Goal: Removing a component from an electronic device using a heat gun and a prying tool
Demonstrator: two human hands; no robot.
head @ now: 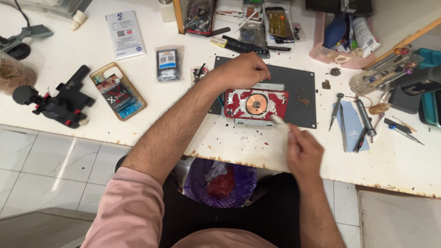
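— white bench (82, 55), stained and cluttered, is seen from above; what is being worked on?

— an opened phone (256, 104), red inside with a copper coil at its middle, is laid on a dark mat (298, 82) near the bench's front edge. its long axis is set left to right across the view.

— and which hand is nearer to it?

— the left hand (243, 71) is the nearer one. it is placed at the phone's far edge, knuckles up, fingers curled down onto or just behind that edge; whether the edge is actually pinched cannot be told, since the fingertips are hidden.

— the right hand?

— the right hand (304, 154) is held just off the phone's near right corner, toward the person. its fingers are closed around a thin pale tool (279, 121), blurred, whose tip is pointed up and left, toward that corner. the tip is seen at or just beside the phone's lower edge; contact cannot be confirmed.

— so the phone lies which way from the tool grip?

— up and to the left of it, away from the body.

— anything close by?

— screwdrivers (339, 115) are laid to the right of the mat, and a purple bin (220, 181) is seen below the bench edge.
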